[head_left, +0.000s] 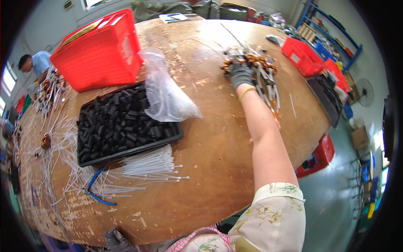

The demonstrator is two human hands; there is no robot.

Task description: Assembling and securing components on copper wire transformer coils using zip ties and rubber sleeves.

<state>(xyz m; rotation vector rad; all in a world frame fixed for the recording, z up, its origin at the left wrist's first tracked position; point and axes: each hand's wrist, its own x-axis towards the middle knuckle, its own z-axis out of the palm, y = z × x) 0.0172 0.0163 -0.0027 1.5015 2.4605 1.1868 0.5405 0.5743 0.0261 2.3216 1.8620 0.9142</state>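
My right arm stretches far across the table. Its grey-gloved right hand [242,74] is at a pile of copper-wound coils [261,63] with pale sleeved leads, the fingers curled onto a coil at the pile's left side. Fingertips are partly hidden among the coils. Down at the near table edge, my left hand [117,240], also in a grey glove, is loosely closed with nothing visible in it. Above it lie blue-handled cutters [100,200] and a fan of white cable ties [153,163].
A black tray [130,152] of short black tubes holds a clear plastic bag [172,98] on its right side. Behind it leans a red crate [100,59]. More red bins [303,56] line the right edge. Another person [35,67] is at the far left, near more coils [45,141].
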